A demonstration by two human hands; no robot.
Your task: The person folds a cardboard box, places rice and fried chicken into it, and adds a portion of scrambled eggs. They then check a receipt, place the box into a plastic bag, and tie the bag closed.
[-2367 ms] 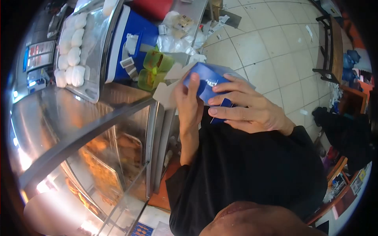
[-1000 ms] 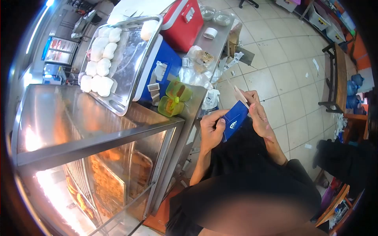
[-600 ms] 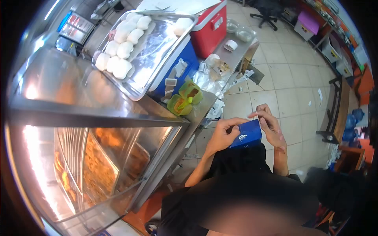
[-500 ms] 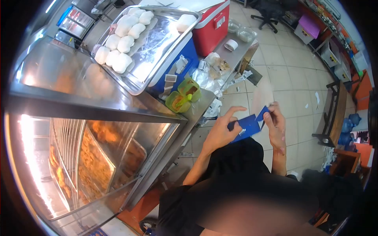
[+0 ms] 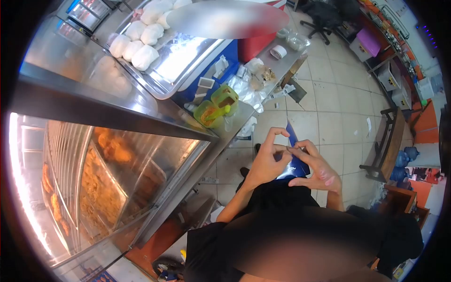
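Observation:
In front of my body is a blue folded card or flat packet [image 5: 297, 165] with small pale print and a shiny surface. One narrow blue flap points up above my fingers. My left hand [image 5: 265, 165] grips its left side, thumb and fingers curled in a pinch. From the other side, my right hand [image 5: 319, 170] closes on the card near the base of the flap, fingertips almost meeting those of the left. The right thumb lies along the lower edge. My fingers partly cover the card, so its exact kind is not clear.
A glass warming cabinet [image 5: 136, 123] with fried food stands at left. Above are a metal tray [image 5: 176, 70] of white dough-like pieces, a blue box [image 5: 213, 70], a red cooler [image 5: 251, 47] and a green-yellow container [image 5: 216, 110] on a counter. A wooden bench [image 5: 392, 150] is at right.
My right hand has moved left and down toward my left hand. The blue flap it held out to the right now stands upright between my hands. The whole view has shifted slightly.

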